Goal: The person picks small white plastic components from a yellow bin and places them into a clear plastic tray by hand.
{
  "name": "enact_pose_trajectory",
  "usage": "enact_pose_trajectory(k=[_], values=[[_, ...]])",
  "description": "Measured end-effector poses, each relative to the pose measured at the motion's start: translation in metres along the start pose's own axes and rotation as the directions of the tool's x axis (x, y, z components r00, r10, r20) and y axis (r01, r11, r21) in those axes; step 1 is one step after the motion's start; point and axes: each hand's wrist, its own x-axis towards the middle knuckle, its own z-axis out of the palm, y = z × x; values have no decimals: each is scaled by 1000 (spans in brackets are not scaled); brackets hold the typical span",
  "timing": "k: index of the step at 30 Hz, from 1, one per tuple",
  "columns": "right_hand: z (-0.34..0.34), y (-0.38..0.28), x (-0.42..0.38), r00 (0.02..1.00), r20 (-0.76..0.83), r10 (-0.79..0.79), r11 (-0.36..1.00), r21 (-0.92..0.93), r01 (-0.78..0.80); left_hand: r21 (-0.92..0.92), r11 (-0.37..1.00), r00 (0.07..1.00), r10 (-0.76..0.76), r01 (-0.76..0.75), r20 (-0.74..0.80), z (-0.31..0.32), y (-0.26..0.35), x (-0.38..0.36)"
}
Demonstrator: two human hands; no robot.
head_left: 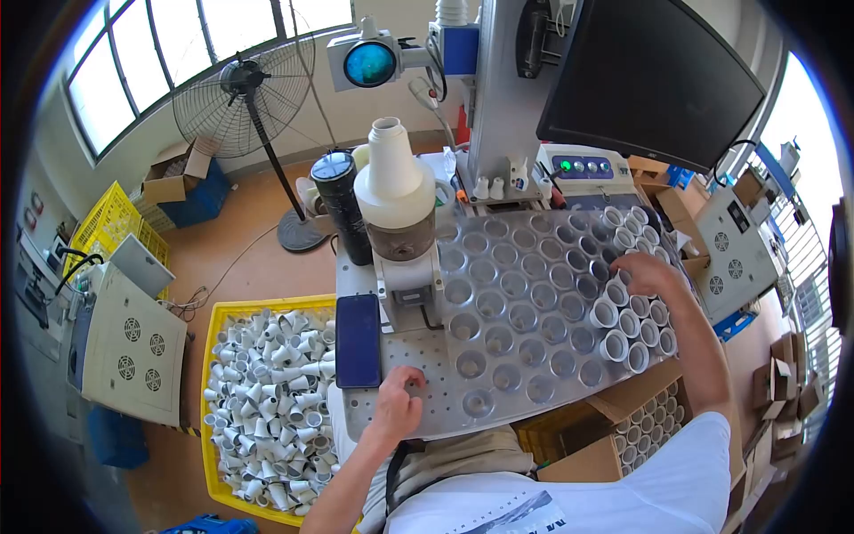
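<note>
My right hand [648,273] reaches over the right part of a clear plastic tray [463,418] with rows of round pockets. Its thumb and fingers close on a small white cup [624,278] among several others. More white cups [637,358] stand upright, open end up, along the tray's right side; the pockets to the left hold none. My left hand [400,405] is at the perforated metal plate [425,363], left of the tray, its fingers curled in. Whether anything is inside those fingers is hidden. A dark phone [358,343] lies just beyond it.
A yellow crate [213,392] full of loose white cups stands at left. A carton [587,463] with stacked cups is below the tray's right edge. A machine with a white funnel-shaped top [396,191], a black cylinder [340,205] and a monitor [649,80] rise behind.
</note>
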Motion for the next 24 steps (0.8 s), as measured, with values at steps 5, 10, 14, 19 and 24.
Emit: enact_pose_trajectory(k=[5,10,14,19,24], values=[[-7,-6,-15,995,-87,-58,998,-1,58,-27,997,998,-69,69,12,-2,-6,-6],[-55,-50,-37,941,-336,26,985,168,33,-14,994,994,-110,111,24,-1,-3,-6],[-52,-110,-2,836,-526,-154,841,374,390,4,992,992,-124,124,29,-1,-2,-6],[-15,-192,51,707,-607,-363,636,394,664,-5,987,987,-161,162,20,-1,-2,-8],[7,-217,70,673,-637,-376,586,399,705,-25,982,982,-188,188,11,0,-1,-6]])
